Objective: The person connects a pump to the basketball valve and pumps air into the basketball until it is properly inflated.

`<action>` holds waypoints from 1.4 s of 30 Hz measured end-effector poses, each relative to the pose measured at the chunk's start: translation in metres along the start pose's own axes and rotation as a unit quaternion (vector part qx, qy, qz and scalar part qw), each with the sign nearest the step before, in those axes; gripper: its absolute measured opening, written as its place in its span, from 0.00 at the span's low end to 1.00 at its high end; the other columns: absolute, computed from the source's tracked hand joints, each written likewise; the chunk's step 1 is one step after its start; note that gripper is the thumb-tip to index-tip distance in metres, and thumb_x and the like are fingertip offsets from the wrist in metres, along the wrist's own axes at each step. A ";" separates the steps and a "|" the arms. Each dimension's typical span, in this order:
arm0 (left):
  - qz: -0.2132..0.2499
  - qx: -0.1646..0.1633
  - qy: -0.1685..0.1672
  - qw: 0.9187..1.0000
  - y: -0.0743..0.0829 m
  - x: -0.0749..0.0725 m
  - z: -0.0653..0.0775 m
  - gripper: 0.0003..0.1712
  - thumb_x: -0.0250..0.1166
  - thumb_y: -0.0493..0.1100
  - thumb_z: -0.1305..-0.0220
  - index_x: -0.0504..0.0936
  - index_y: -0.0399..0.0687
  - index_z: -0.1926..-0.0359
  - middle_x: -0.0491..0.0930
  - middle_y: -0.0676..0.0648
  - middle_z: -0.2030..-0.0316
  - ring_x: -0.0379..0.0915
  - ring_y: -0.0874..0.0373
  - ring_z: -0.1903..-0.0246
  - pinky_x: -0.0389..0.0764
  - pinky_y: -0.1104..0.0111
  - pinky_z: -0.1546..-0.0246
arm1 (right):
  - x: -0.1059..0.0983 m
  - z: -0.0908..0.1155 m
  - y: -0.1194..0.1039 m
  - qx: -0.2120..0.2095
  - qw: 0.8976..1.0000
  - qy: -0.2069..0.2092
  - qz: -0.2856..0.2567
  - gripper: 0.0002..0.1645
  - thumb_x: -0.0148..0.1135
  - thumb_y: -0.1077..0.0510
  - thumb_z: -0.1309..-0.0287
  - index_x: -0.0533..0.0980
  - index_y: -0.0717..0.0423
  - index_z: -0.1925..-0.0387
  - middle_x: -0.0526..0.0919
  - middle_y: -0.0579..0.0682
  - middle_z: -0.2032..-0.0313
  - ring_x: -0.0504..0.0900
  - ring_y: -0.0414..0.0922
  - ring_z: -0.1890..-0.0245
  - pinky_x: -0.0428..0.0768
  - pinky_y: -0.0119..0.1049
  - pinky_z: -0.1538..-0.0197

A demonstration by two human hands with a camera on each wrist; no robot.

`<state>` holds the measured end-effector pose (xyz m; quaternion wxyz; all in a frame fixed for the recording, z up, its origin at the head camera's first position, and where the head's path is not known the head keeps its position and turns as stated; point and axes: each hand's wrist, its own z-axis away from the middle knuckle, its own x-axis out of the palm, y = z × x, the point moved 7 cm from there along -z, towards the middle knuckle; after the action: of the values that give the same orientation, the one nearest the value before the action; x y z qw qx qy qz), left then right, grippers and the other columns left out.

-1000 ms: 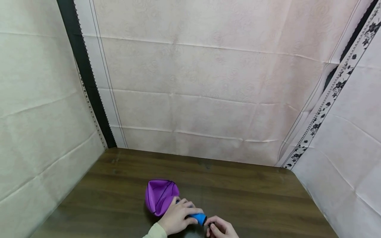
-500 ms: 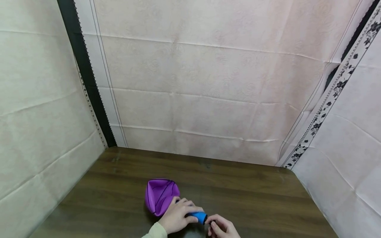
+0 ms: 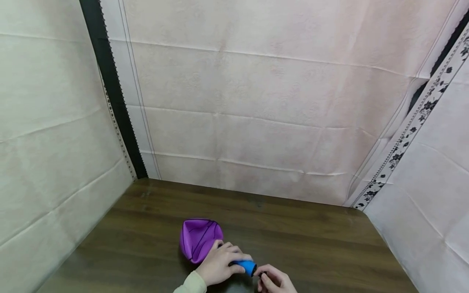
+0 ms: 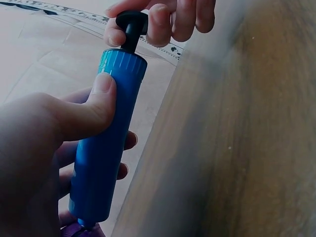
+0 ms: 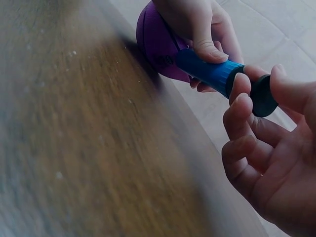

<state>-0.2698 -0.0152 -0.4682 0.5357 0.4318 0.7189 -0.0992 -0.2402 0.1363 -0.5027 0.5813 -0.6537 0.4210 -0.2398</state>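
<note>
My left hand grips the blue barrel of a hand pump, its thumb lying along the side near the ribbed collar. At the other end, my right hand holds the pump's black handle between curled fingers and thumb. A short length of black shaft shows between handle and collar in the left wrist view. The pump's tip meets a purple ball with black lines, which is caved in and partly deflated. My left hand hides part of the ball and most of the barrel in the head view.
Everything is on a brown wood-grain table. Pale creased cloth hangs behind it and along both sides, with a black strip at the left corner and a floral border at the right.
The head view has shifted slightly, moving the scene a little. Both hands keep their holds on the pump, and the ball looks the same.
</note>
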 end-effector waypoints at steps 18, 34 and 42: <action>-0.012 -0.022 0.031 0.999 -0.008 -0.024 -0.003 0.18 0.50 0.62 0.42 0.71 0.80 0.49 0.77 0.66 0.61 0.70 0.67 0.59 0.61 0.54 0.52 | -0.033 0.018 -0.042 -0.150 0.971 0.006 -0.183 0.19 0.28 0.66 0.32 0.69 0.65 0.56 0.60 0.66 0.83 0.55 0.53 0.87 0.50 0.39 0.88; -0.028 -0.040 0.024 0.999 -0.019 -0.025 0.002 0.20 0.58 0.57 0.46 0.71 0.78 0.49 0.77 0.63 0.61 0.67 0.65 0.60 0.59 0.53 0.52 | -0.008 0.005 -0.033 -0.126 0.965 -0.047 -0.224 0.18 0.25 0.66 0.32 0.66 0.62 0.57 0.57 0.64 0.82 0.59 0.47 0.85 0.51 0.41 0.83; -0.033 0.003 0.029 0.999 0.004 -0.015 -0.002 0.19 0.58 0.57 0.47 0.74 0.76 0.51 0.78 0.61 0.62 0.69 0.63 0.60 0.61 0.57 0.57 | 0.008 -0.006 -0.004 0.036 0.991 0.039 -0.120 0.15 0.37 0.52 0.32 0.67 0.57 0.58 0.74 0.45 0.79 0.72 0.32 0.82 0.69 0.22 0.78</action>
<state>-0.2677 -0.0193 -0.4532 0.5097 0.4122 0.7477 -0.1063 -0.2400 0.1265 -0.4993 0.5547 -0.6681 0.3529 -0.3485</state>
